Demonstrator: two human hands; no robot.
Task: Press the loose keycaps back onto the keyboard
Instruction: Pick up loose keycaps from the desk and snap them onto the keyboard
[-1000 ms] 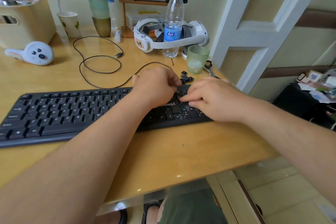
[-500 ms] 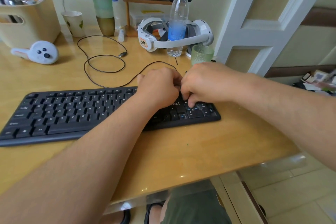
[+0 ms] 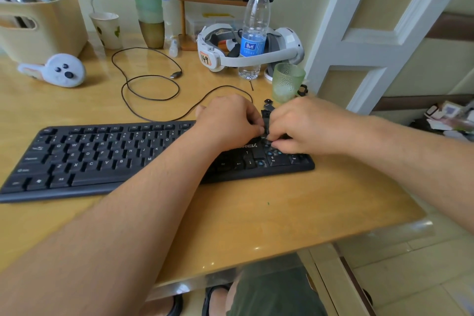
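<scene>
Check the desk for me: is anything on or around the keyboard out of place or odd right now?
Yes. The keyboard has bare sockets at its right end, with blue switch domes exposed. Loose keycaps lie on the desk behind it, beside the green glass. Both hands meet over that end, and what their fingers hold is hidden.

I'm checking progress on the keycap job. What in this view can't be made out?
- Head view: the keyboard section under the left hand and right hand is hidden.
- Grip of either hand: fingertips are curled out of sight.
- Loose keycaps behind the keyboard: too small to read.
</scene>
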